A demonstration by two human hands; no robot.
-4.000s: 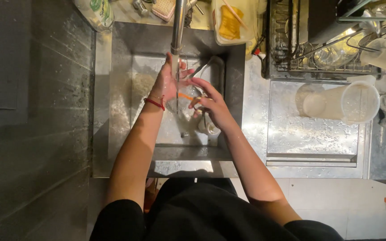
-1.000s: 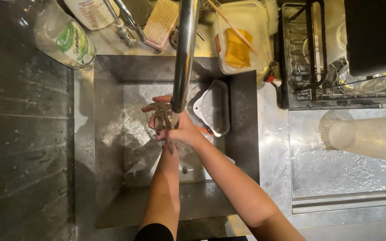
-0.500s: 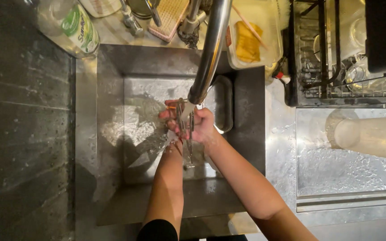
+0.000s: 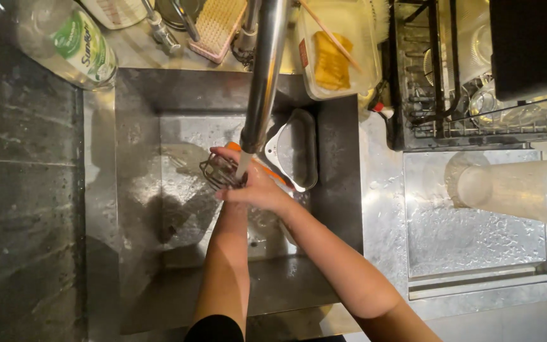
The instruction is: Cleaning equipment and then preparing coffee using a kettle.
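Wire whisk held under the tap, over the steel sink.

The right hand (image 4: pixel 257 190) has its grip clenched around the whisk (image 4: pixel 221 172) handle; the wires jut left beneath the faucet (image 4: pixel 262 76). The left hand (image 4: pixel 226 155) touches the wires, grip unclear.
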